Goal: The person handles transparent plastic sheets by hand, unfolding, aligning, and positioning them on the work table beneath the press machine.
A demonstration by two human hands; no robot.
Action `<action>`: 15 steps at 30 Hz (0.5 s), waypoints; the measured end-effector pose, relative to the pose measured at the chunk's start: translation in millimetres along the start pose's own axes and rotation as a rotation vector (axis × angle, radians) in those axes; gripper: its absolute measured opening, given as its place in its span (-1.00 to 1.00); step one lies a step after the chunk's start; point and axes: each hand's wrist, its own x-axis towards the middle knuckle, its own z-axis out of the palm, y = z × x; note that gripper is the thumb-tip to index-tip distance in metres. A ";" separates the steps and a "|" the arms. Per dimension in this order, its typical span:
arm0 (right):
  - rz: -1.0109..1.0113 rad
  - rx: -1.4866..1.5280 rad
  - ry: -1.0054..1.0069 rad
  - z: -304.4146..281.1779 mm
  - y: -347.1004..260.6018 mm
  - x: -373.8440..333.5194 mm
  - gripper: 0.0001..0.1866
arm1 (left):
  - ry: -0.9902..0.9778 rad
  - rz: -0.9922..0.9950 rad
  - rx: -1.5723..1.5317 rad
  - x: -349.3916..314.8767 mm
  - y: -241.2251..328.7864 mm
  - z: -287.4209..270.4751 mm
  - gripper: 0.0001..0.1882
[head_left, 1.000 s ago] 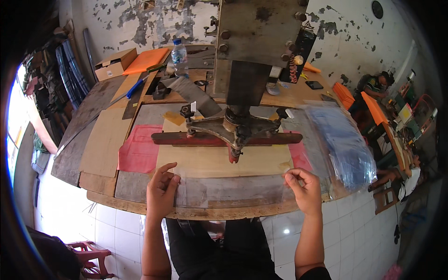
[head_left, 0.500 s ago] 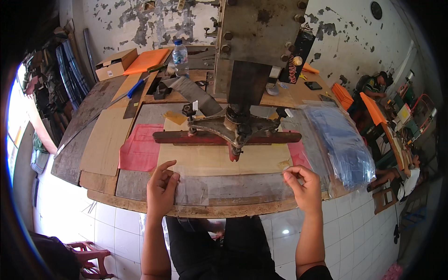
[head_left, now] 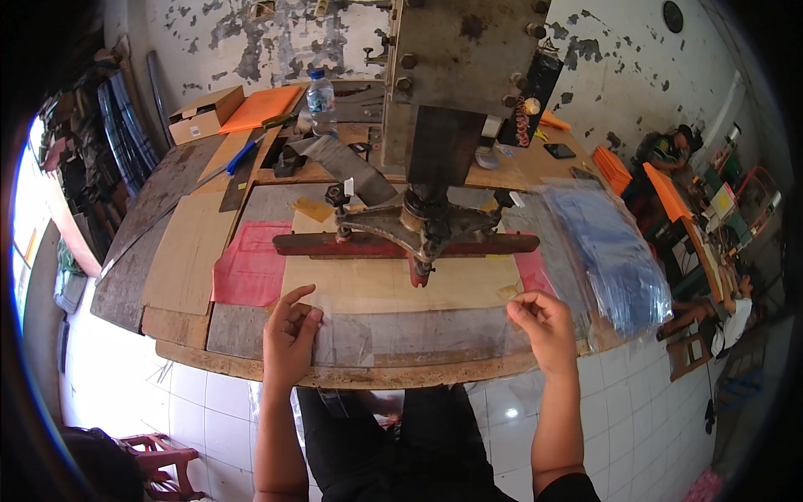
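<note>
Pinching a clear plastic sheet (head_left: 347,345) between thumb and fingers of the left hand (head_left: 287,343), left of the frame's lower middle, and of the right hand (head_left: 548,335), right of it. Holding it in front of the cream board (head_left: 351,282) and red press bar (head_left: 481,248) at centre. Showing, at right, bluish plastic sheets (head_left: 611,255) in a pile.

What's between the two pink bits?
In the head view, a flat tan sheet lies between the left pink bit and the right pink bit, with the machine's red bar over it.
</note>
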 end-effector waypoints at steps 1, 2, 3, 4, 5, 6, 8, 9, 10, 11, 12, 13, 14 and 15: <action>0.006 -0.008 0.018 1.0 3.0 2.1 -0.81 | -0.001 0.001 -0.002 0.4 -0.9 -0.2 -0.64; 0.005 -0.010 0.018 2.0 8.3 4.4 -0.81 | -0.017 -0.007 0.047 1.0 -2.2 -0.6 -0.61; 0.012 -0.001 0.020 3.2 15.4 7.8 -0.82 | -0.033 -0.014 0.096 1.6 -3.6 -1.1 -0.59; 0.018 0.010 0.017 4.8 21.8 12.9 -0.83 | -0.027 -0.012 0.095 2.2 -4.0 -1.4 -0.59; 0.014 0.010 0.011 5.3 28.7 19.1 -0.83 | -0.011 0.009 0.186 2.7 -4.0 -0.4 -0.58; 0.026 -0.050 0.014 3.7 35.0 24.8 -0.83 | 0.002 0.029 0.273 3.6 -2.9 3.1 -0.58; 0.033 -0.111 0.014 2.3 38.8 34.1 -0.82 | -0.001 0.053 0.361 6.3 10.8 6.6 -0.62; 0.011 -0.247 0.012 3.0 38.0 39.9 -0.83 | -0.054 0.077 0.398 7.4 11.9 7.4 -0.64; -0.011 -0.382 0.009 3.8 37.4 46.1 -0.84 | -0.108 0.101 0.436 9.5 14.1 8.4 -0.67; -0.011 -0.381 0.008 4.6 38.7 52.6 -0.84 | -0.124 0.116 0.480 13.7 19.6 9.8 -0.74; -0.054 -0.468 -0.003 6.8 42.0 58.7 -0.84 | -0.124 0.114 0.480 19.5 17.4 9.0 -0.74; -0.097 -0.554 -0.013 8.5 45.3 64.0 -0.85 | -0.165 0.153 0.528 26.4 12.5 7.8 -0.76; -0.095 -0.554 -0.012 10.7 47.6 68.8 -0.85 | -0.207 0.193 0.576 32.9 7.0 7.1 -0.79; -0.098 -0.631 -0.016 13.9 47.7 74.6 -0.85 | -0.204 0.192 0.579 38.8 3.0 6.1 -0.79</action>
